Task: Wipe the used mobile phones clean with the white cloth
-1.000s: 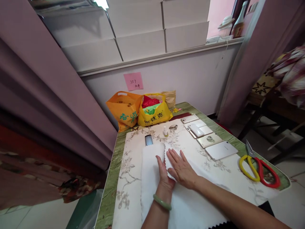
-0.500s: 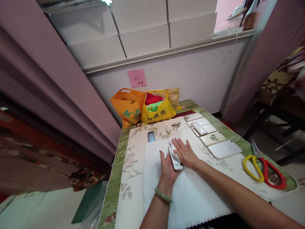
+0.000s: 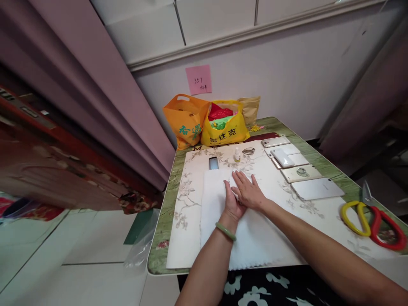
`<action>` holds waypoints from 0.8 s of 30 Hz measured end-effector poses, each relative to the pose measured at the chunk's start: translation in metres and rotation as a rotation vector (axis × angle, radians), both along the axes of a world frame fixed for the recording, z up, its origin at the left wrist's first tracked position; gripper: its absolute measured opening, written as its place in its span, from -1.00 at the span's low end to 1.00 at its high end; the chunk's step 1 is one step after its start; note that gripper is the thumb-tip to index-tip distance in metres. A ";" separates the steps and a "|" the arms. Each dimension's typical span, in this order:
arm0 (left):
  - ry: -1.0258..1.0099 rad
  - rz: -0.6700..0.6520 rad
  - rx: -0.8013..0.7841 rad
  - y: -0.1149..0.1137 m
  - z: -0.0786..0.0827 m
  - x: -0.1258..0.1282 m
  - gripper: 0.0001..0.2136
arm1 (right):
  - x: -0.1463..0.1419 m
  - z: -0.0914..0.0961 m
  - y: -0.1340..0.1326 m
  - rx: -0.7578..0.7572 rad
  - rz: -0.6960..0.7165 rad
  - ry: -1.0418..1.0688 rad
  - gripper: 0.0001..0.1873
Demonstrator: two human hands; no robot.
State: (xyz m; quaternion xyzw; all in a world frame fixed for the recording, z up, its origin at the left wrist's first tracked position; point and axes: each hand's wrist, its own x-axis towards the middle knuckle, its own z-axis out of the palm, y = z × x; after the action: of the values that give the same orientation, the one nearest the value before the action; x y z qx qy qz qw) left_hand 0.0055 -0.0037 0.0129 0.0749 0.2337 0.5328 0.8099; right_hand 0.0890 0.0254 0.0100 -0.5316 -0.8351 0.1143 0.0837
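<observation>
1. Cloth (image 3: 219,221), white with a zigzag edge, spread over floral mat (image 3: 186,199) at lower centre of frame, on green-rimmed counter (image 3: 158,238).
2. Left hand (image 3: 232,204), green bangle (image 3: 225,230) at the wrist, laid palm down on the upper part of the cloth, fingers straight, clasping nothing.
3. Right hand (image 3: 250,193) just beside it and touching, likewise flat and loose, fingers fanned toward the cloth's top edge. Small raised bit of white cloth peeking out between the two. Contents under it, if any: impossible to tell.
4. Step in hand, as a judgement: pressing or smoothing down the top of the cloth, with both palms as weights.
5. Next move, again as a judgement: one palm kept down as anchor during any shift of the other, light and even pressure, no dragging of the mat underneath.
6. Round about: dark phone (image 3: 213,162) just above the cloth's top edge. Small bottle (image 3: 236,156) and metal ring piece (image 3: 248,150) a little higher. Row of pale phones (image 3: 291,159) and white tablet (image 3: 317,188) right of centre, apart from both hands. Scissors (image 3: 371,214) with yellow and red handles at right edge. Orange bag (image 3: 186,121) and yellow bag (image 3: 225,129) at upper centre against the wall, pink note (image 3: 198,79) above them.
</observation>
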 end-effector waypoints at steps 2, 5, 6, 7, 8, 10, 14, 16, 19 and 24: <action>-0.037 0.023 0.055 0.000 0.005 0.002 -0.32 | -0.006 0.004 0.016 -0.052 -0.053 -0.008 -0.33; -0.066 0.041 0.148 -0.001 0.011 0.002 -0.34 | -0.008 0.006 0.032 -0.124 -0.118 -0.004 -0.34; -0.064 0.035 0.167 -0.002 0.011 0.002 -0.35 | -0.007 0.005 0.036 -0.151 -0.129 0.016 -0.35; -0.054 0.027 0.173 -0.002 0.011 0.001 -0.35 | -0.004 0.003 0.038 -0.172 -0.144 0.067 -0.37; -0.039 0.021 0.170 -0.003 0.011 0.000 -0.35 | -0.001 0.002 0.040 -0.185 -0.161 0.142 -0.38; -0.010 0.028 0.145 -0.004 0.007 -0.001 -0.35 | 0.007 -0.001 0.043 -0.181 -0.208 0.311 -0.43; 0.027 0.080 0.087 -0.003 0.000 -0.003 -0.37 | 0.026 0.002 0.047 -0.176 -0.322 0.484 -0.41; 0.037 0.101 0.041 -0.004 0.000 -0.004 -0.38 | 0.035 0.006 0.050 -0.188 -0.365 0.552 -0.32; 0.046 0.119 -0.039 -0.013 0.006 -0.004 -0.35 | 0.045 0.009 0.056 -0.188 -0.383 0.657 -0.27; 0.046 0.133 -0.116 -0.026 0.013 -0.006 -0.34 | 0.051 0.015 0.052 -0.210 -0.405 0.784 -0.27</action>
State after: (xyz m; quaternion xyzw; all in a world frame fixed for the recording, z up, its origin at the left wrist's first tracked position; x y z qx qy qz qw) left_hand -0.0002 -0.0300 0.0257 0.0245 0.2871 0.5690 0.7702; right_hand 0.1397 0.0771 0.0248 -0.6066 -0.6033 0.3724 0.3597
